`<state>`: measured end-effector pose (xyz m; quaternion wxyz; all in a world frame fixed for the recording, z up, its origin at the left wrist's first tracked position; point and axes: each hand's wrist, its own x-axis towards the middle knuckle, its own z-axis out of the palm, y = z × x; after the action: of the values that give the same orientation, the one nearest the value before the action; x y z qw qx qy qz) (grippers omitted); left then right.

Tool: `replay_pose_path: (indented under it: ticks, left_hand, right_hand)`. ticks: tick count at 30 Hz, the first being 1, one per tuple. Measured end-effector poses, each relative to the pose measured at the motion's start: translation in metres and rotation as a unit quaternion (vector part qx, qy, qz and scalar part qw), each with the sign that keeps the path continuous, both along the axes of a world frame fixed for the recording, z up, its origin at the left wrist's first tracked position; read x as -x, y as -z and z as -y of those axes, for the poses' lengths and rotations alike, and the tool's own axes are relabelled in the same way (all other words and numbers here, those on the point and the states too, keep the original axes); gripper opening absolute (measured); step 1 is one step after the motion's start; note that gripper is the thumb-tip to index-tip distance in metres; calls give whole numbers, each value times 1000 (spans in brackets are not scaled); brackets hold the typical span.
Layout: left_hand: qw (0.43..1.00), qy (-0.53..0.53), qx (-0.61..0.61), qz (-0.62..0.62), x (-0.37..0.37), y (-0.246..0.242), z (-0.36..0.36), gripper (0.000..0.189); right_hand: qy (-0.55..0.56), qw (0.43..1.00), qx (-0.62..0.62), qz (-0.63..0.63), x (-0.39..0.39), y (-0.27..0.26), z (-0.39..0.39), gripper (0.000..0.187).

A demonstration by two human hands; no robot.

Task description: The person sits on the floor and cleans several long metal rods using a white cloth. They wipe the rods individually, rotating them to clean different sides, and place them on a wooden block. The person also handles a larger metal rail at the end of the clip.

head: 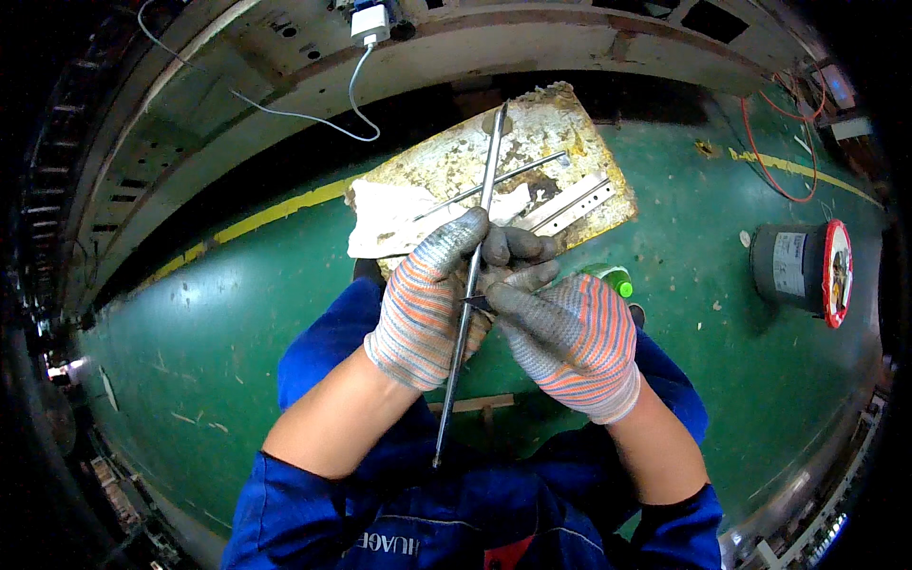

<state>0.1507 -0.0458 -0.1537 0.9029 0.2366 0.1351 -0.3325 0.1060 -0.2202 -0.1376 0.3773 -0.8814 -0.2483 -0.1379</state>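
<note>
A long, narrow metal strip [467,306] runs slantwise through my left hand [434,299], which grips it near its middle in a striped work glove with grey fingers. Its far end lies over a stained yellow-white block [591,135]; its near end comes close to my lap. My right hand [570,335], gloved alike, pinches a small dark pointed piece [479,303] against the strip, just below the left thumb. Whether that piece is a blade I cannot tell. On the block lie a thin metal rod [527,168], a white cloth [385,217] and metal rails with holes [573,206].
A green bottle [613,278] is beyond my right hand. To the right, a dark bucket with a red rim [787,267] is on the green floor [684,235]. A white charger [369,25] with a cable hangs by the machine frame [470,46]. A red hose [759,167] loops at upper right.
</note>
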Motion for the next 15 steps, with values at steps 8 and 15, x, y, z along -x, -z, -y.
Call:
replay_pose_path:
  ticks: [8, 15]
  left_hand:
    - [1000, -1, -1, -25, 2, 1, 2, 41]
    - [999, -15, 6, -35, 1, 0, 3, 42]
  right_hand:
    - [1, 1000, -2, 1, 2, 3, 2, 42]
    - [12, 999, 48, -1, 7, 5, 1, 46]
